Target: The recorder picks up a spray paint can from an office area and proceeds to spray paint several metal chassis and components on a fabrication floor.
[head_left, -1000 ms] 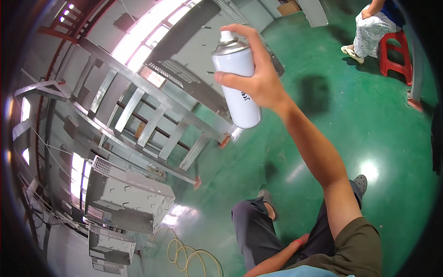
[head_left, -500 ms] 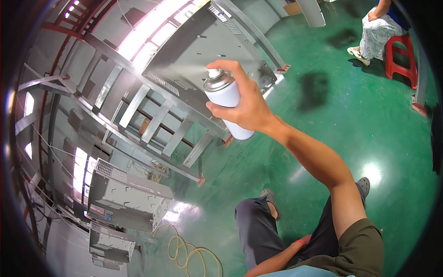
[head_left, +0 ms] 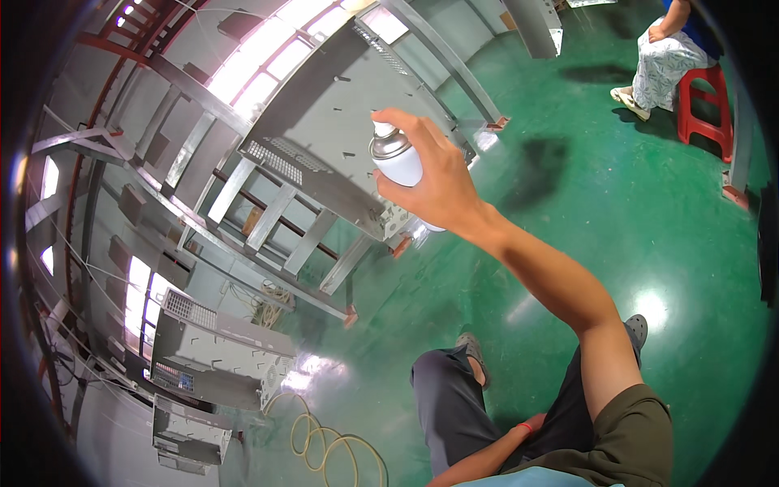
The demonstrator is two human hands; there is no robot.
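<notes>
My right hand (head_left: 434, 170) is raised in front of me, its fingers wrapped round a white spray can (head_left: 399, 168) with a silver-coloured top. The index finger rests on the white nozzle. Beyond the can stands a large grey metal cabinet shell (head_left: 316, 122), tilted in view, with perforated vents and small pegs on its inner face. The nozzle points left, toward that inner face. Low down, my left hand (head_left: 535, 421) lies between my thighs, a red band at its wrist. Its fingers are hidden.
Smaller grey metal shells (head_left: 219, 349) stand at lower left near a coiled yellow hose (head_left: 324, 438). Metal framework (head_left: 268, 215) runs along the left. A person (head_left: 673, 57) sits on a red stool (head_left: 704, 109) at upper right. Another grey panel (head_left: 535, 28) hangs at the top.
The spray mist seen left of the nozzle no longer shows. My right hand has shifted slightly right and turned the can. The large shell and the far hanging panel appear at a different angle.
</notes>
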